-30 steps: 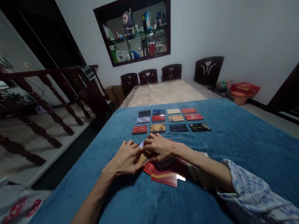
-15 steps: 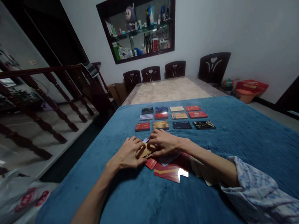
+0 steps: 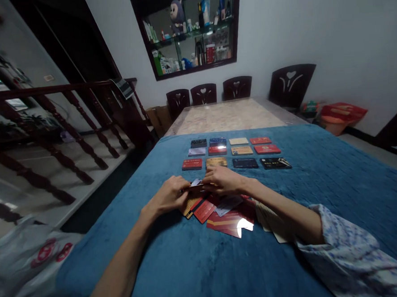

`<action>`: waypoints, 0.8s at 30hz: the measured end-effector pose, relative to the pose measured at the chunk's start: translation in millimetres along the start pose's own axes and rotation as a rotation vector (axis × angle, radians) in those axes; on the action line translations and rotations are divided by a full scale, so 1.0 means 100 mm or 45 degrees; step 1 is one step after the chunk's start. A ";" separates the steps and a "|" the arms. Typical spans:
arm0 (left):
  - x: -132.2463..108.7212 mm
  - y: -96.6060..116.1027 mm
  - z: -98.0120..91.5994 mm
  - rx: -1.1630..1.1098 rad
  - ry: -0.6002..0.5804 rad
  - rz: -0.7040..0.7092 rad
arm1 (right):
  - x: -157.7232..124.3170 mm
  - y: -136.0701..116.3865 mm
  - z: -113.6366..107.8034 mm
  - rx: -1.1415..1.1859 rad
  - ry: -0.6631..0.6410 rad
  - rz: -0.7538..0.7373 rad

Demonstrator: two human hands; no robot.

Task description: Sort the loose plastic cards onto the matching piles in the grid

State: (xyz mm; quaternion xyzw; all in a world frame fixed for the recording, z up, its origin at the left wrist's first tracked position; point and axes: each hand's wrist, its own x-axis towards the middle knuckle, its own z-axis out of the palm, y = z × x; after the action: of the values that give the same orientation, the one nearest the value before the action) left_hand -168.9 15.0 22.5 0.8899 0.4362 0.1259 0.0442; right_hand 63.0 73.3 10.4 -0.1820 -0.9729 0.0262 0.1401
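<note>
My left hand (image 3: 171, 194) and my right hand (image 3: 224, 181) meet over a loose pile of cards. Between their fingertips they pinch a thin card (image 3: 196, 188), seen nearly edge-on, so its face cannot be made out. Just below my left fingers lies a gold card (image 3: 189, 207), overlapped by a red card (image 3: 204, 211) with a dark stripe. A pale card (image 3: 229, 205) and a larger red-and-gold card (image 3: 223, 224) spread out under my right hand. Cream cards (image 3: 278, 231) lie beneath my right forearm, which partly covers the pile.
Beyond my hands, several small stacks of cards stand in three rows, among them a red stack (image 3: 192, 164) and a black stack (image 3: 275, 163). A blue cloth (image 3: 158, 267) covers the near part of the table. A white plastic bag (image 3: 27, 262) is at the left.
The gold card that was between my hands now lies on the pile at the left. My fingers have closed on another card, held edge-on. The view has shifted slightly.
</note>
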 end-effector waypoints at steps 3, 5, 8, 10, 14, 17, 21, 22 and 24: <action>-0.01 -0.04 0.02 -0.058 0.035 -0.047 | 0.00 0.02 0.03 0.010 0.040 0.053; -0.02 -0.06 0.04 -0.129 0.058 -0.086 | 0.00 0.03 0.06 0.047 0.064 0.114; -0.02 -0.12 0.09 -0.229 0.114 -0.123 | -0.01 0.04 0.11 0.086 0.076 0.210; -0.01 -0.16 0.13 -0.257 0.151 -0.121 | -0.02 0.05 0.14 0.077 0.088 0.251; 0.01 -0.21 0.21 -0.232 0.206 -0.082 | -0.02 0.04 0.16 0.027 0.122 0.270; 0.02 -0.21 0.25 -0.201 0.238 -0.081 | -0.01 0.04 0.17 -0.009 0.131 0.258; 0.03 -0.20 0.27 -0.188 0.298 -0.089 | 0.00 0.06 0.21 -0.084 0.150 0.265; 0.03 -0.21 0.28 -0.189 0.319 -0.085 | 0.00 0.07 0.21 -0.109 0.158 0.267; 0.04 -0.21 0.29 -0.188 0.361 -0.075 | 0.01 0.07 0.22 -0.158 0.171 0.268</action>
State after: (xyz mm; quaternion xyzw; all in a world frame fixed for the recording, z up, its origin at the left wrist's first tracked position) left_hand -175.0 32.1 -9.1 0.8445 0.4534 0.2805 0.0511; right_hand 58.4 80.2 -10.9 -0.2928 -0.9366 -0.0315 0.1900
